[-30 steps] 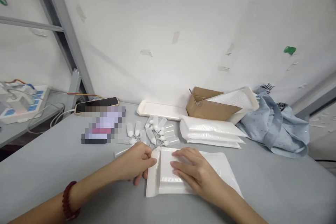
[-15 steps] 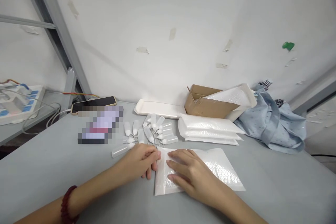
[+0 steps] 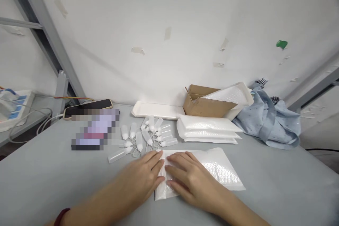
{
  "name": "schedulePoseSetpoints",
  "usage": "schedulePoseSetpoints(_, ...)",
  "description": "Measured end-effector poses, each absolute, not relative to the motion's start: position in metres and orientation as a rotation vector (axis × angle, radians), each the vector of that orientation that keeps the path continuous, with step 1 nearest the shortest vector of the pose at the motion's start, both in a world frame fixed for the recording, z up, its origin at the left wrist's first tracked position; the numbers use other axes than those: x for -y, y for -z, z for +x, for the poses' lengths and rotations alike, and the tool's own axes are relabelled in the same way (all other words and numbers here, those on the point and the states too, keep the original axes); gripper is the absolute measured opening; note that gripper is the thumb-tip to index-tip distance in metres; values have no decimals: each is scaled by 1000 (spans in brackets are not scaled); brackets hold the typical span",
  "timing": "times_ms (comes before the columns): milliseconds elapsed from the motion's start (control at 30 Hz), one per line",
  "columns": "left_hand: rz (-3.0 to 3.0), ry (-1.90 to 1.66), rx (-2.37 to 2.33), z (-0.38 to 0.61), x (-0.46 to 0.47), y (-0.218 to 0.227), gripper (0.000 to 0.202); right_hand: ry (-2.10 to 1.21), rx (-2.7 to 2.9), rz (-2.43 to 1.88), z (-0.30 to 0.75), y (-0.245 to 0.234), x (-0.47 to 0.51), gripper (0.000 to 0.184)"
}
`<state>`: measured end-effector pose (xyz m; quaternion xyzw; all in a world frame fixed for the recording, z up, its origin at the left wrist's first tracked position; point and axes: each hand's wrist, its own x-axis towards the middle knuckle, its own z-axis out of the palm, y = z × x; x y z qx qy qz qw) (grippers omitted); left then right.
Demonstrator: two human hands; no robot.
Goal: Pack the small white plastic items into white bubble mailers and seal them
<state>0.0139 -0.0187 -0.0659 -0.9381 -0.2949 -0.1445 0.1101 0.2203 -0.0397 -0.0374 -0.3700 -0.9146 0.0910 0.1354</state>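
Observation:
A white bubble mailer [image 3: 219, 169] lies flat on the grey table in front of me. My right hand [image 3: 189, 174] rests on it with the fingers spread, palm down, near its left end. At that left edge my left hand [image 3: 148, 174] touches the folded flap, its fingers stretched out and apart. Both hands' fingertips nearly meet across the flap. Just beyond my left hand lies a cluster of small clear squeeze bottles [image 3: 139, 141] with white caps. The part of the mailer under my right hand is hidden.
Behind the mailer sit stacked white bubble mailers [image 3: 209, 129], an open cardboard box [image 3: 209, 107] and a flat white package [image 3: 159, 110]. A blue cloth bag [image 3: 275, 123] is at right. Two phones, one dark [image 3: 88, 107], one lit [image 3: 99, 127], and a power strip [image 3: 18, 109] are at left.
My left hand has unfolded from a curled pose and now lies with fingers extended on the mailer's left edge. My right hand has stayed on the mailer. The view has shifted slightly.

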Motion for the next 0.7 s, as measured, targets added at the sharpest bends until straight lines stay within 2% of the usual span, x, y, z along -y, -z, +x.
schedulePoseSetpoints(167,-2680,382,903,17,26,73,60,-294,2636,-965,218,38,43,20)
schedulePoseSetpoints(300,-2702,390,959,12,23,68,66,-343,2606,-975,217,39,41,21)
schedulePoseSetpoints(400,-2726,453,924,12,20,64,64,-365,2589,-981,219,40,39,24)
schedulePoseSetpoints(567,-2813,408,867,16,26,57,45,-355,2631,-922,222,40,37,40)
schedulePoseSetpoints(633,-2876,369,892,14,27,52,42,-310,2654,-901,222,39,39,34)
schedulePoseSetpoints(700,-2968,346,924,9,26,45,48,-248,2673,-908,220,38,41,21)
